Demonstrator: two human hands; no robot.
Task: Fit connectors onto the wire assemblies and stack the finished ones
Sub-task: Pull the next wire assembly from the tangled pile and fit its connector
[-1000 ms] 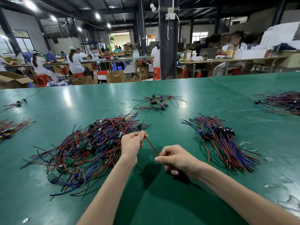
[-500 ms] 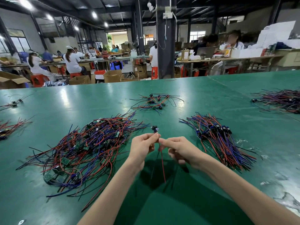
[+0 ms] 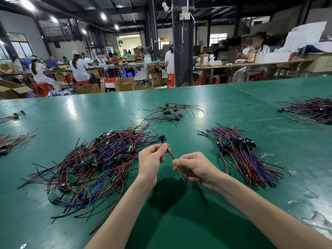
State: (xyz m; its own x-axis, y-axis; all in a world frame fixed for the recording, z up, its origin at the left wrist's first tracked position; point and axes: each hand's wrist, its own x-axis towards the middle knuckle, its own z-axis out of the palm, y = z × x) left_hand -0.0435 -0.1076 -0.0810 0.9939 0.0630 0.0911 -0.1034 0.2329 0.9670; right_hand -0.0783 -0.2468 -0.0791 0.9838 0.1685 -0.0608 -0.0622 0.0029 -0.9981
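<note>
Left hand (image 3: 150, 160) pinches the wire (image 3: 170, 155) between thumb and forefinger just below its connector (image 3: 163, 139), with the other fingers curled. Right hand (image 3: 195, 168) pinches the same wire lower down with its fingers folded in. The wire is held clear of the tabletop (image 3: 71, 119), between the two hands. Its long axis runs on a slant. The connector end is up and away, just past the left fingertips. The tail comes down toward the person and to the right, through the right hand, and hangs free below it. The stack (image 3: 240, 155) lies to the right of the right hand, near but not touching. Its connector ends are on the far side and its tails fan toward the person and rightward, roughly parallel with the held wire. Judgement: the right hand is the nearer one for setting the piece down, and little turning should be needed. The loose tangle (image 3: 93, 159) lies to the left of the left hand, and its nearest strands reach almost to the fingers. A small scatter (image 3: 172, 112) lies beyond both hands. Not determinable: whether the connector is fully seated, as it is small and seen against the tangle. The span of wire inside the right hand is covered by the fingers. A further heap (image 3: 309, 110) far to the right is cut by the frame edge.
</note>
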